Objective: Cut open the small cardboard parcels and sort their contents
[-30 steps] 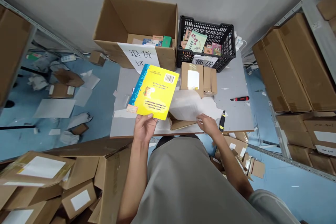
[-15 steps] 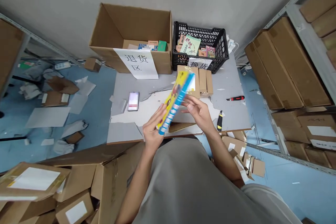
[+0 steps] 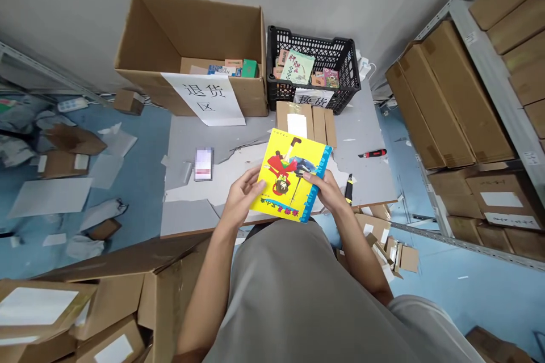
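My left hand (image 3: 243,195) and my right hand (image 3: 330,190) hold a yellow picture book (image 3: 279,178) between them, above the table's front edge. Its cover shows a cartoon figure in red, upside down to me, and a blue strip along the right side. My left thumb rests on the left edge of the cover, and my right thumb presses on the right part. The other fingers go behind it, mostly hidden. Just beyond the book, small cardboard boxes (image 3: 318,125) stand on the table (image 3: 360,130).
At the back are a large cardboard box (image 3: 149,88) and a black crate (image 3: 313,99), both with small packages inside. A phone (image 3: 204,164) lies left; a red cutter (image 3: 374,153) and a yellow cutter (image 3: 349,190) lie right. Cartons fill the shelf (image 3: 460,11) and the lower-left bin (image 3: 170,295).
The book has turned from a steep, nearly edge-on tilt to face me with its cover. My right hand, earlier apart with fingers loose, now grips its right side. The view has shifted slightly.
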Motion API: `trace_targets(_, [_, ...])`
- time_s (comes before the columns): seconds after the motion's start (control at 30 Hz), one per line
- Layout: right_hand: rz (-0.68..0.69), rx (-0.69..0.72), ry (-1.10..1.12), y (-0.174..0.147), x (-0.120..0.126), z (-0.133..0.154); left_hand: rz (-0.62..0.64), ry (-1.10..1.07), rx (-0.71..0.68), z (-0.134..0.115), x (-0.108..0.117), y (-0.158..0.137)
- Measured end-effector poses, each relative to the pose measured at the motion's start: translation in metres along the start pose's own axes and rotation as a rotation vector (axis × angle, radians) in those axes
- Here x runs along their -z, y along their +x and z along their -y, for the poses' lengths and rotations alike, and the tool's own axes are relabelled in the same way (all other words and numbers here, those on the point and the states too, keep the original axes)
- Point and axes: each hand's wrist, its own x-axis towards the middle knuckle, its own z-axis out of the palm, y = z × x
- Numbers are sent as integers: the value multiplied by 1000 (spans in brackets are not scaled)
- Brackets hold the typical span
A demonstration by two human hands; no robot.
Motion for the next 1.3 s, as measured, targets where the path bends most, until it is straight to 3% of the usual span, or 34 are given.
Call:
trace_targets(0.1, [15,8,-36,0,4,-14,84,42,128,-2,5,10])
trace_targets(0.2, [-243,219,-243,0,12,-19,75,219,-26,-10,5,12])
trace_targets(0.27, [-457,441,-513,-4,17,-17,76,368,-157,-19,2,11])
trace_targets(0.3, [-494,542,-677,-8,18,-15,92,441,-207,-23,1,11])
trace_targets(0.33, [-465,623,-843,-12,18,-12,121,509,-241,-27,-1,11])
trace_targets(0.4, [-255,712,-1118,-20,17,-8,206,612,-266,-35,-7,11])
trace_targets(0.5, [46,674,-1263,-27,13,-6,264,599,-275,-42,-17,13])
trace_targets(0.57, [30,607,-1177,-26,12,-8,150,503,-323,-42,-21,14])
trace_targets(0.7, [-267,431,-659,-20,9,-13,-173,518,-454,-26,-10,16])
trace_targets(0.8, [-324,240,-198,-16,2,-20,-132,441,-319,0,2,15])
trace_targets(0.9, [-303,103,73,-14,-6,-28,-9,238,-96,24,3,10])
trace_targets(1.0, [-295,53,120,-12,-10,-37,-32,135,-19,36,-4,4])
trace_targets(1.1, [-244,23,100,-6,-8,-45,-98,184,-67,35,-10,0])
trace_targets(1.2, [-166,37,69,9,-4,-55,-122,363,-222,27,-17,-5])
trace_targets(1.3, [-122,52,41,28,-1,-69,-16,665,-488,16,-25,-13])
